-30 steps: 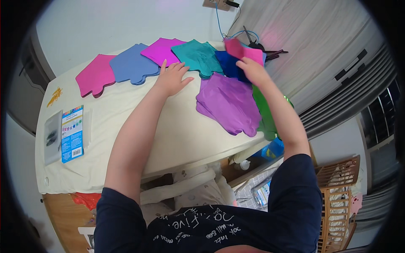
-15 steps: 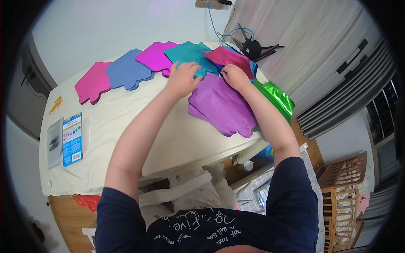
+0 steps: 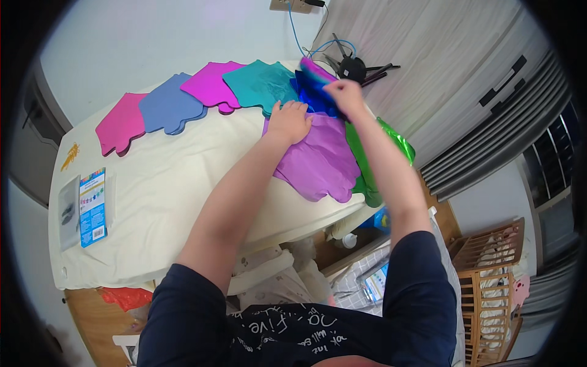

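Foil (image 3: 321,165), purple, lies under left hand (image 3: 291,122); raised sheet (image 3: 318,70) in right hand (image 3: 346,98).

The desk (image 3: 153,202) is covered in matt, creased cloth; foil-like gloss is shown by the green piece (image 3: 403,147) and the dark blue piece (image 3: 312,96); a satiny, wrinkled surface is seen on the purple piece (image 3: 321,162); the crib (image 3: 467,306) is made of wood.

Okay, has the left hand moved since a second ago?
Yes: the left hand moved right, judged against the teal stack, and now overlaps the purple stack.
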The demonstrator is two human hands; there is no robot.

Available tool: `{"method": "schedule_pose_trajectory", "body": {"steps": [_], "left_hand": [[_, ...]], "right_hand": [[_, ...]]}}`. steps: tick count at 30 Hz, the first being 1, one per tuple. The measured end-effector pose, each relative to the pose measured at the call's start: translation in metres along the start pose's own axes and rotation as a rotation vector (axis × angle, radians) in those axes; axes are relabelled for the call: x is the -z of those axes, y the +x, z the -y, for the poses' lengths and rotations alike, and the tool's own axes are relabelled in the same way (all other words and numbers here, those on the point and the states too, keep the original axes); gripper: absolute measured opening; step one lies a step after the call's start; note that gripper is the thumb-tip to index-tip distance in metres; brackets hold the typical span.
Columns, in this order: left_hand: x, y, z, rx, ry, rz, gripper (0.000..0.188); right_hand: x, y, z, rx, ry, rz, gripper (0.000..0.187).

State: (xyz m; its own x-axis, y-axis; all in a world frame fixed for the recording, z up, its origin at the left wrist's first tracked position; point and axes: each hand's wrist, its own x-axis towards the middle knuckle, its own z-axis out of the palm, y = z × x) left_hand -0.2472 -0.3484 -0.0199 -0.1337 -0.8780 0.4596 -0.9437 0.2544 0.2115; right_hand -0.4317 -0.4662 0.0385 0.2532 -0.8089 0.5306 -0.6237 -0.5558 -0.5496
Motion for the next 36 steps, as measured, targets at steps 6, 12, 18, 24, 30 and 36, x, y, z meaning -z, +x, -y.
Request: {"method": "schedule_pose_trajectory", "body": {"steps": [6,12,18,24,30,36], "left_hand": [[-0.009,-0.009,0.010,0.030,0.032,0.019,0.050],[0.012,-0.007,-0.001,0.037,0.053,0.099,0.052],[0.011,-0.021,0.010,-0.292,0.171,-0.374,0.046],[0.054,-0.061,-0.035,-0.519,-0.096,-0.332,0.023],[0.080,-0.086,-0.048,-0.620,-0.169,-0.183,0.020],[0.074,-0.102,-0.072,-0.668,-0.258,-0.064,0.021]], "right_hand": [[0.178,0.057,0.044,0.268,-0.251,-0.665,0.028],[0.228,-0.033,0.096,0.592,-0.375,-0.359,0.017],[0.166,-0.178,0.072,0.349,-0.521,0.337,0.024],[0.152,-0.239,0.045,0.626,-0.653,0.414,0.037],[0.145,-0.253,0.061,0.422,-0.681,0.455,0.027],[0.137,-0.257,0.058,0.217,-0.585,0.349,0.016]]}}
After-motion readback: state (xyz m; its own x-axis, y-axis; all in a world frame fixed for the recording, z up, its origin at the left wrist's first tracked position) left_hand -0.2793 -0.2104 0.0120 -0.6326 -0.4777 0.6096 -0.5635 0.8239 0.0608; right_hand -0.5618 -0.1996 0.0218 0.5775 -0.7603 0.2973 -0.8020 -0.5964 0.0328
